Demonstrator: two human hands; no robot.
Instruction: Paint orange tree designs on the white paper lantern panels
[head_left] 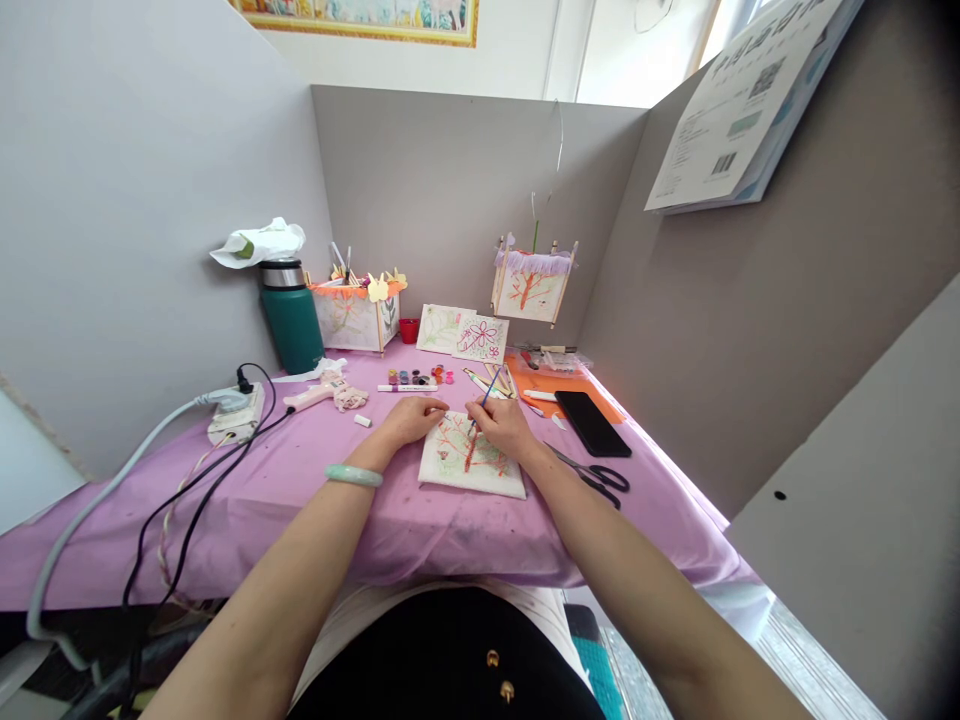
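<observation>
A white panel (474,480) painted with a red-orange tree lies on the purple tablecloth (300,530) in front of me. My right hand (501,425) is closed around a thin blue paintbrush (493,384), its lower end over the upper part of the panel. At the panel's upper left edge rests my left hand (411,418), fingers bent together near the corner; whether anything is between them is too small to tell. Small paint pots (417,377) and a white-and-purple marker (407,388) lie just beyond my hands.
Scissors (592,472) and a black phone (593,424) lie at the right, by an orange sheet (611,403). A green bottle (291,318), power strip (237,415) with cables and a pink glue gun (315,393) are left. Painted cards (481,338) and a decorated box (352,320) stand behind.
</observation>
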